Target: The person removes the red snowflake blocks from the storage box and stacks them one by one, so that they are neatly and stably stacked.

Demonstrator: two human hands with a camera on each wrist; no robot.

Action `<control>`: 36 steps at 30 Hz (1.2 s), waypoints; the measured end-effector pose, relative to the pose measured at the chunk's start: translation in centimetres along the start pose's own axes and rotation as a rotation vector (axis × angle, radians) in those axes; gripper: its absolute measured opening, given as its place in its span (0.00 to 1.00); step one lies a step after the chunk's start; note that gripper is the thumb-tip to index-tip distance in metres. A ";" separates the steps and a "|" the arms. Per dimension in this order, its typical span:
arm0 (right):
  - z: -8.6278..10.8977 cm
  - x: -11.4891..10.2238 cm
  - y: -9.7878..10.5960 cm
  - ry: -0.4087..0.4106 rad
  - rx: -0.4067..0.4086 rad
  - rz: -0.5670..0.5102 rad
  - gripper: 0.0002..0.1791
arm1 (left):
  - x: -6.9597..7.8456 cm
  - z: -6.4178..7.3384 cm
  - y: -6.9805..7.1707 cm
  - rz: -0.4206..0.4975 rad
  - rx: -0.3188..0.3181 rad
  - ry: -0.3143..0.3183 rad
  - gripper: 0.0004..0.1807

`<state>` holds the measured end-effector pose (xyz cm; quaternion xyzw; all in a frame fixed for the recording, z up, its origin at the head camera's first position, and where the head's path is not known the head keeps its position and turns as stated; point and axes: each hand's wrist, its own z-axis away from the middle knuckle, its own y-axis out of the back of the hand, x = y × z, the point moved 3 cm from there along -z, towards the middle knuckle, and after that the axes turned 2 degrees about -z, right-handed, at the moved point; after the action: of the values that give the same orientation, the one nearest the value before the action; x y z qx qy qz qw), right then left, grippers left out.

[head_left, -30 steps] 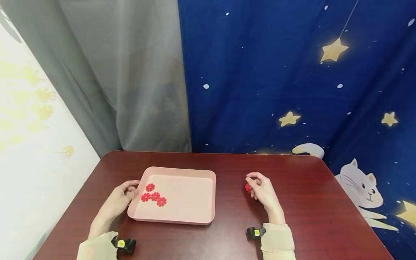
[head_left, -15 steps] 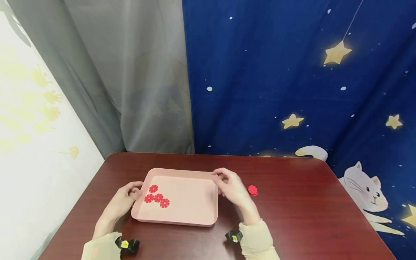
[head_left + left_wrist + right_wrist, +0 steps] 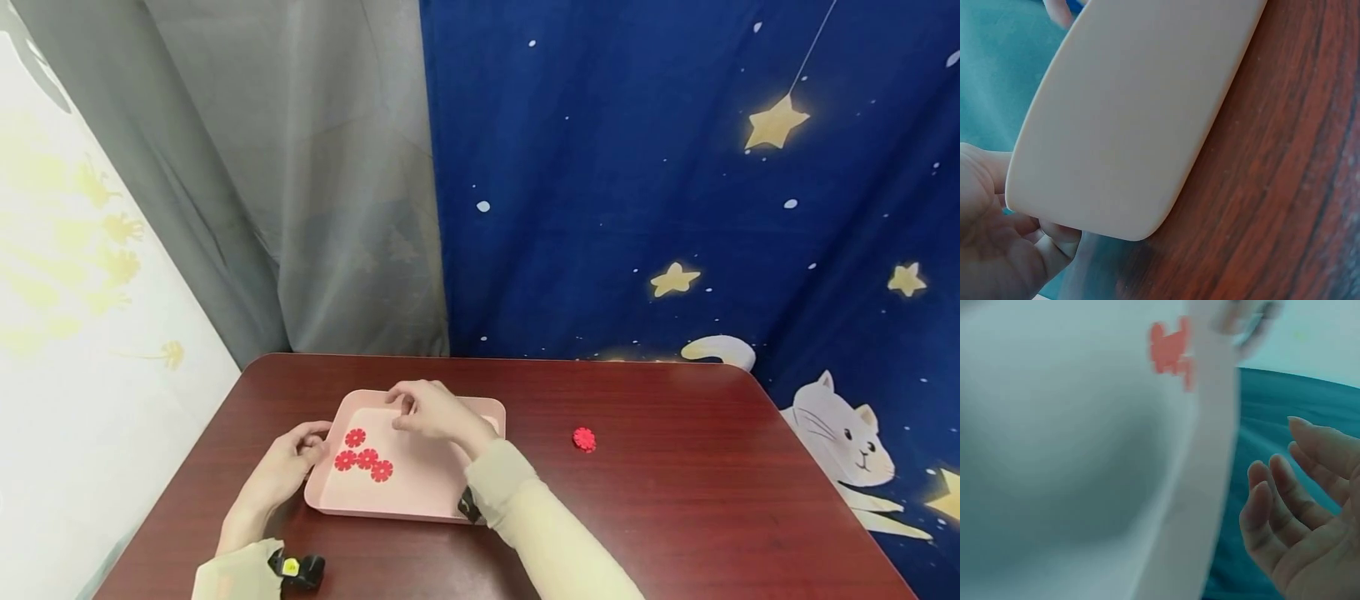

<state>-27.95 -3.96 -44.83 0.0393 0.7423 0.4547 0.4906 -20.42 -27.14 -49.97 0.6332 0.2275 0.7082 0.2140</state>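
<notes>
My left hand [image 3: 281,467] grips the left side of a pink rectangular tray [image 3: 390,505]. In the left wrist view its fingers [image 3: 1054,240] bend around the corner of the tray's outer wall. Over the inside of the tray is my right hand [image 3: 438,412], its fingers loosely bent. Nothing shows between its fingertips [image 3: 1260,494] in the right wrist view. Several red flower-shaped discs [image 3: 367,458] lie flat in the tray's left part, just to the left of and nearer than the right hand's fingers. In the right wrist view they are blurred.
Another red flower-shaped piece [image 3: 584,440], perhaps a small stack, lies on the dark red wooden table [image 3: 697,500] to the right of the tray. Behind the table hang a grey curtain [image 3: 352,208] and a blue curtain [image 3: 555,233] with stars.
My right hand has left the red piece on the right and moved left, past the tray's right rim, to above its inside. The left hand keeps its place on the tray.
</notes>
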 end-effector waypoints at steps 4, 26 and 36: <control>-2.5 0.2 -2.1 -0.024 -0.088 0.098 0.18 | 0.1 0.1 0.1 0.017 -0.004 0.001 0.21; -5.8 0.2 -8.1 -0.044 -0.245 0.308 0.09 | -0.1 0.1 -0.3 0.063 0.009 -0.015 0.20; -5.4 0.4 -7.9 0.020 -0.244 0.310 0.09 | -0.1 0.0 -0.2 0.050 0.014 -0.011 0.20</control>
<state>-29.24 -11.77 -50.15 0.0893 0.6716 0.6116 0.4085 -20.43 -27.06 -50.20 0.6441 0.2154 0.7082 0.1928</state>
